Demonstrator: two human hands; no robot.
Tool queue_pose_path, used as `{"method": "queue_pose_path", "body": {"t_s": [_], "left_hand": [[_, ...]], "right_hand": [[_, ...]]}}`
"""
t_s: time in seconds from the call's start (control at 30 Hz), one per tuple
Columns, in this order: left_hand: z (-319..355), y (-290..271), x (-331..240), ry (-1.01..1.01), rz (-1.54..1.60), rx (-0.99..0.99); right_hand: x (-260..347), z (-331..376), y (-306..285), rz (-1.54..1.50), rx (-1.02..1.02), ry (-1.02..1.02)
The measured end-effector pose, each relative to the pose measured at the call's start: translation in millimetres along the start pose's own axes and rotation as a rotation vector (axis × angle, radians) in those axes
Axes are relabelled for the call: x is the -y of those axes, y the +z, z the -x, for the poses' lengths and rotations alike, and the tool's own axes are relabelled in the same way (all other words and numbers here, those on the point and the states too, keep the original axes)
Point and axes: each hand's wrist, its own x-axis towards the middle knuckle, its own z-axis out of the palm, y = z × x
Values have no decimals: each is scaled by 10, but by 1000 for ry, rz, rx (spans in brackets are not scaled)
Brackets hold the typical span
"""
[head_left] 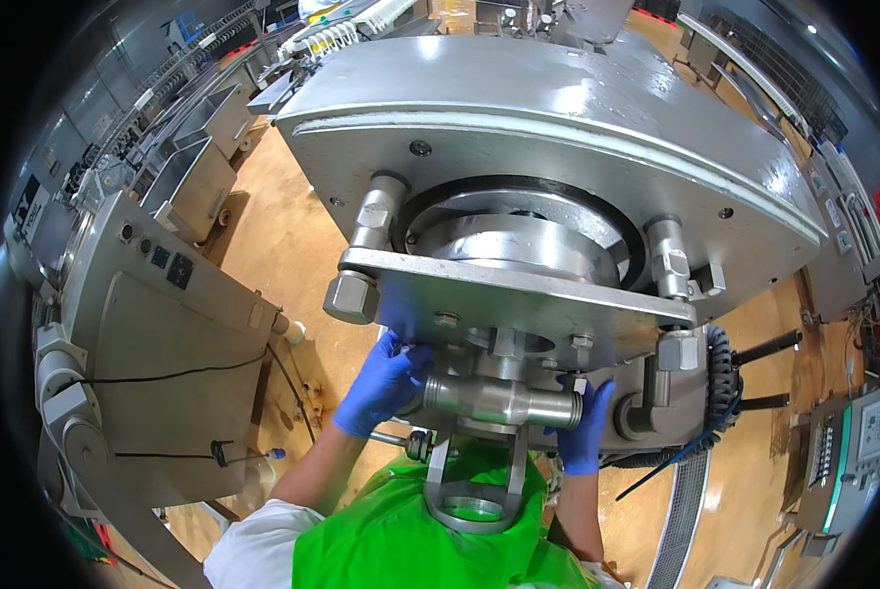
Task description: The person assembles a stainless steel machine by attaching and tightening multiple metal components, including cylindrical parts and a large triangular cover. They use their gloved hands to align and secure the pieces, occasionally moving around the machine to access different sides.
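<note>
My left hand (381,385), in a blue glove, is curled against the left end of the steel cross fitting (504,401), fingers up under the flat plate (519,294); my right hand (587,432) wraps the fitting's right end. Above them I see the big grey machine housing (558,108), then that plate at its front edge, the fitting under the plate's middle, and a hex nut (350,297) at the plate's left corner.

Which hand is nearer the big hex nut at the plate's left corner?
Left. The left hand grips the plate's underside just below and right of the hex nut. The right hand is at the far end of the steel pipe fitting, across the plate.
</note>
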Motion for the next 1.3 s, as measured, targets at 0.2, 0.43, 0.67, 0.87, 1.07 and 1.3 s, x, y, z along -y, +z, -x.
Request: {"method": "queue_pose_path", "body": {"t_s": [0.2, 0.43, 0.67, 0.87, 1.07, 1.3], "left_hand": [[202, -104, -365, -394, 260, 121], [235, -140, -187, -171, -175, 17], [177, -7, -67, 153, -555, -143], [337, -11, -170, -62, -260, -214], [533, 127, -2, -226, -184, 145], [251, 427, 183, 307, -651, 18]], "right_hand": [[42, 102, -98, 215, -39, -108], [30, 66, 175, -334, -130, 119], [-21, 61, 128, -176, -52, 61], [63, 172, 65, 172, -102, -184], [-56, 478, 90, 302, 243, -31], [31, 588, 595, 173, 20, -8]]}}
